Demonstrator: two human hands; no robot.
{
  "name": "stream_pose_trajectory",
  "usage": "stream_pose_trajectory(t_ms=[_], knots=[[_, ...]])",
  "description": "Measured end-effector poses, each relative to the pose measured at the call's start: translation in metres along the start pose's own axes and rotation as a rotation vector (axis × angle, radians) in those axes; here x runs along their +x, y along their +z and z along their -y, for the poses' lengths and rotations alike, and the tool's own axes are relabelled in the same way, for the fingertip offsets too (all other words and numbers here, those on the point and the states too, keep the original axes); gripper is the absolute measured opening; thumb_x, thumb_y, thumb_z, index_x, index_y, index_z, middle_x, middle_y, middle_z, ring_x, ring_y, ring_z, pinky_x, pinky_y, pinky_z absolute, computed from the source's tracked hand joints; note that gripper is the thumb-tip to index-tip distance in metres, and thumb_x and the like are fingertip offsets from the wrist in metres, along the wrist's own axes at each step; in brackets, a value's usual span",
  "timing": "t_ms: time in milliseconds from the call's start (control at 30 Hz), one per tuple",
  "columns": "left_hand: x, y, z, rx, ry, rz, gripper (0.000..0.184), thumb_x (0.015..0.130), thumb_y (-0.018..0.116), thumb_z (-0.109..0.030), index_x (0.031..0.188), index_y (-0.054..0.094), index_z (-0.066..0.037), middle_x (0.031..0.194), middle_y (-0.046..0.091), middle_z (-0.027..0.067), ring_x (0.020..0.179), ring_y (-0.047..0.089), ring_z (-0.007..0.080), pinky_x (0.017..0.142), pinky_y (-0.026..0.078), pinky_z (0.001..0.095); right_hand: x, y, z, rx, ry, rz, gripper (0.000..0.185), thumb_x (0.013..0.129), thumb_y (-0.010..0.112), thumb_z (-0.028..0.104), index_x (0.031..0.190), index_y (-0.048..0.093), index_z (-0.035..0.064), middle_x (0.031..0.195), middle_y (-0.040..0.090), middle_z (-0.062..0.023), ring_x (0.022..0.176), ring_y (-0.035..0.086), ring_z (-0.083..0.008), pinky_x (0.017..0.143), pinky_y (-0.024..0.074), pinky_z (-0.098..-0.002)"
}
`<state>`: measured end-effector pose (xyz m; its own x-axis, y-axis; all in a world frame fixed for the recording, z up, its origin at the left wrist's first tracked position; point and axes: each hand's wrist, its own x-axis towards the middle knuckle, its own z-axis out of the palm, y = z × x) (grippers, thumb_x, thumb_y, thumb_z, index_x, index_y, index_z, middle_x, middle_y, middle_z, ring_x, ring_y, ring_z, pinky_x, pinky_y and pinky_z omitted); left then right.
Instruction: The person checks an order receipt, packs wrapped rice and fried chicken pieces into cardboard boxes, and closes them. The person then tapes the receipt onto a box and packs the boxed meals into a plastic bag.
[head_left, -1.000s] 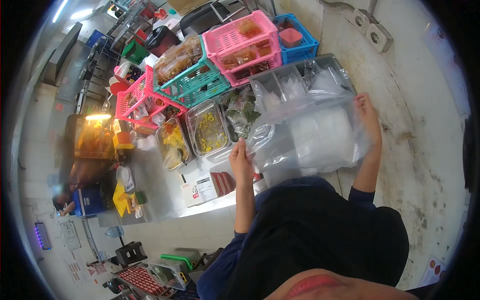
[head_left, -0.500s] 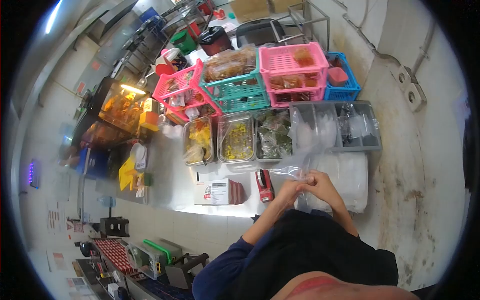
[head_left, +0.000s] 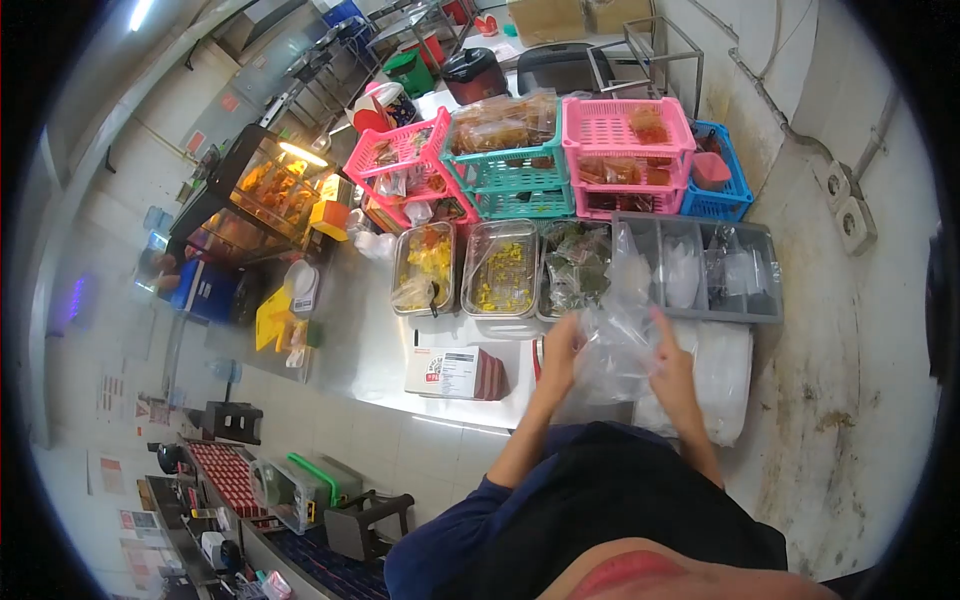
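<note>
A clear plastic bag (head_left: 613,362) is stretched between my two hands over the near right part of the steel table. My left hand (head_left: 562,352) grips its left side, fingers closed. On the other side my right hand (head_left: 672,368) pinches the bag, with the thumb or a finger pointing up. Under my right forearm lies a stack of white plastic bags (head_left: 722,372). A red stapler (head_left: 538,356) is mostly hidden behind my left hand. Just beyond the bag stands a grey divided box (head_left: 748,312) holding clear and white plastic pieces.
Steel trays hold yellow food (head_left: 428,258), chopped yellow-green pieces (head_left: 505,275) and bagged greens (head_left: 577,265). Behind stand pink baskets (head_left: 628,135), a teal basket (head_left: 508,172) and a blue basket (head_left: 738,190). A printed carton (head_left: 440,372) sits near the front edge.
My hands were together at the bag's edge; now they are apart with the bag spread wide between them. The camera view has shifted, and the stapler is now mostly covered.
</note>
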<state>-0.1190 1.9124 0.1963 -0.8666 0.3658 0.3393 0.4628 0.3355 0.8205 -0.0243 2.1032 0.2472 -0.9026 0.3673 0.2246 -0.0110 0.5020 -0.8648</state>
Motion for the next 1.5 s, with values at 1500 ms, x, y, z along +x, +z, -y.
stream_pose_trajectory(t_ms=[1500], knots=[[-0.035,-0.104,0.000,0.162,-0.198,-0.483,0.029,0.079,0.063,-0.004,0.107,0.056,-0.005,0.105,0.054,0.0141,0.106,0.051,0.0294,0.090,0.041,0.0375,0.012,-0.056,0.008,-0.243,-0.093,-0.256,0.045,0.085,0.040,-0.010,0.127,0.055,-0.0009,0.125,0.057,-0.0149,0.117,0.054,-0.0250,0.092,0.0473,-0.0330]])
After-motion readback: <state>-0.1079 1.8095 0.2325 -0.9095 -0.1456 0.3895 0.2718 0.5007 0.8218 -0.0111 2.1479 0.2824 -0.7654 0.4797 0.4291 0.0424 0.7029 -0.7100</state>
